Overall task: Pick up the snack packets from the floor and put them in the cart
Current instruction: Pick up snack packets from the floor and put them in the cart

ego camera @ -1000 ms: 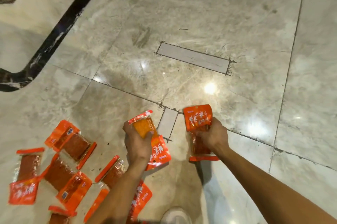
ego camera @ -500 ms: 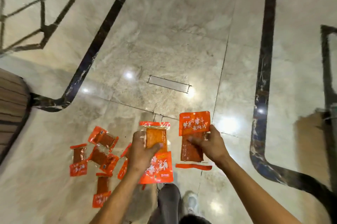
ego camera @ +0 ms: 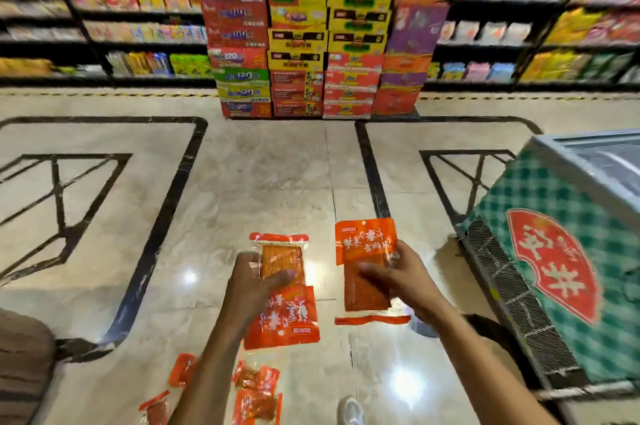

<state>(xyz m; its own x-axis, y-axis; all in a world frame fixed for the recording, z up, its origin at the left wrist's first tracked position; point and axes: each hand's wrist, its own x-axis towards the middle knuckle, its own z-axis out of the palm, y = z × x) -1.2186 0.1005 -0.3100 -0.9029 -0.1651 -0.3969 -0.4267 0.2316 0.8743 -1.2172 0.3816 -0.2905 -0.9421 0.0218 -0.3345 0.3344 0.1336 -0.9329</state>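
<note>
Since the earlier frame both packets have been raised from near the floor (ego camera: pixel 242 182) to chest height, and shelving has come into sight ahead. One snack packet (ego camera: pixel 282 289) is pinched upright by the left hand (ego camera: pixel 252 286), a second packet (ego camera: pixel 365 265) likewise by the right hand (ego camera: pixel 405 272), long axes pointing away from the body. No cart is seen, so neither hand can be judged nearer; loose packets (ego camera: pixel 256 393) lie below.
</note>
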